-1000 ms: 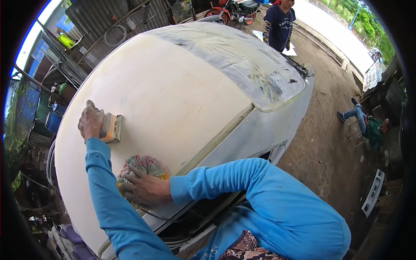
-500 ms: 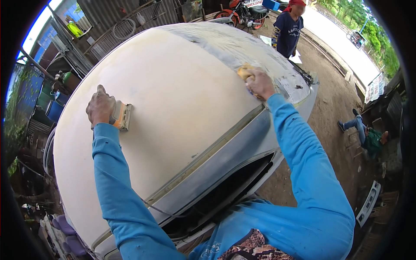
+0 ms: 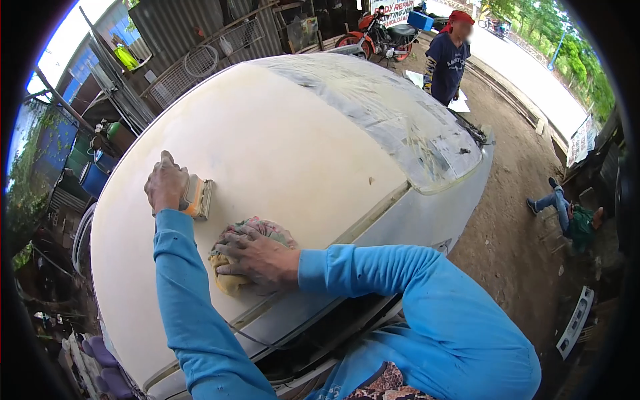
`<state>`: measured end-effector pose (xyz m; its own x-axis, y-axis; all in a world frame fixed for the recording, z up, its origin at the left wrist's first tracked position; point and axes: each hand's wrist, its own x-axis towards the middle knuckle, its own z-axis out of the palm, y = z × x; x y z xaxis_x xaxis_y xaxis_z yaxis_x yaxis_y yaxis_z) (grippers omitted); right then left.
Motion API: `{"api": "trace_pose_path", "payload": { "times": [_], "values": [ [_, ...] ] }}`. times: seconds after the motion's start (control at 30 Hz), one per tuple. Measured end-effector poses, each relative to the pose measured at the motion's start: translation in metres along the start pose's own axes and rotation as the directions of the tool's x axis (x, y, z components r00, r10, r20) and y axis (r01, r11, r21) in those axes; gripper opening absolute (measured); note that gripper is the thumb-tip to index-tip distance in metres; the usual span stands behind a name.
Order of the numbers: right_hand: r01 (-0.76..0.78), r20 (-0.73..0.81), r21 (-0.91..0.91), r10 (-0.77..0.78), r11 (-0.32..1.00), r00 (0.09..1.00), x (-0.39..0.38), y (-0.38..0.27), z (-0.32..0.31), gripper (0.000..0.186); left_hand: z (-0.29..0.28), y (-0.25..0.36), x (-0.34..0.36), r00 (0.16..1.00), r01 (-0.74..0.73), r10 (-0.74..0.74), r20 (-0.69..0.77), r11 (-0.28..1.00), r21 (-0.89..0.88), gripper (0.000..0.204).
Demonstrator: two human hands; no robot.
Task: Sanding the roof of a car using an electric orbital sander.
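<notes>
A car roof (image 3: 280,147) in cream-white primer spreads beneath both hands. My left hand (image 3: 167,183) is closed round an orange and grey power sander (image 3: 196,197), whose flat square pad rests on the roof. Nearer to me, my right hand (image 3: 257,259) presses a bunched rag (image 3: 270,229), patterned in pink and green with a yellow part (image 3: 229,281), against the roof close to its side edge. My palm hides the middle of the rag. A thin cord (image 3: 250,337) runs over the roof edge beside my left forearm.
Masking sheet (image 3: 373,100) covers the windscreen. A side window opening (image 3: 313,347) lies below the roof edge. Beyond the car stand a person in a red head covering (image 3: 448,63) and a red motorcycle (image 3: 377,33). Another person in green (image 3: 581,223) is at the right.
My right hand has swept the rag from the windscreen end of the roof back toward me, beside the sander. My left hand and the sander stay almost in place on the roof.
</notes>
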<state>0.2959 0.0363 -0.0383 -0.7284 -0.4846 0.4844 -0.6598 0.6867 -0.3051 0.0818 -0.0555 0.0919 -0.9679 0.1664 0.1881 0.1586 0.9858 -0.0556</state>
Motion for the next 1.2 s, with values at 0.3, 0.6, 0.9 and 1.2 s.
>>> {"api": "trace_pose_path", "payload": {
  "times": [0.3, 0.6, 0.9, 1.2],
  "values": [
    [-0.808, -0.198, -0.179, 0.784, 0.561, 0.588, -0.089, 0.244, -0.109, 0.055, 0.01, -0.005, 0.006, 1.0, -0.023, 0.023, 0.003, 0.999, 0.025, 0.035],
    [-0.918, -0.321, -0.069, 0.863, 0.391, 0.391, -0.21, 0.178, -0.14, 0.05, 0.007, -0.001, 0.001, 1.0, -0.008, 0.008, -0.026, 1.0, 0.0, 0.033],
    [-0.442, -0.209, -0.11, 0.414, 0.89, 0.886, -0.083, -0.031, -0.015, 0.054, 0.011, -0.002, 0.006, 1.0, 0.012, -0.012, -0.027, 1.0, 0.026, 0.035],
    [-0.386, -0.228, -0.107, 0.355, 0.916, 0.906, -0.094, 0.003, -0.022, 0.062, 0.007, -0.005, 0.001, 0.999, -0.032, 0.031, -0.026, 0.999, -0.035, 0.035]
  ]
}}
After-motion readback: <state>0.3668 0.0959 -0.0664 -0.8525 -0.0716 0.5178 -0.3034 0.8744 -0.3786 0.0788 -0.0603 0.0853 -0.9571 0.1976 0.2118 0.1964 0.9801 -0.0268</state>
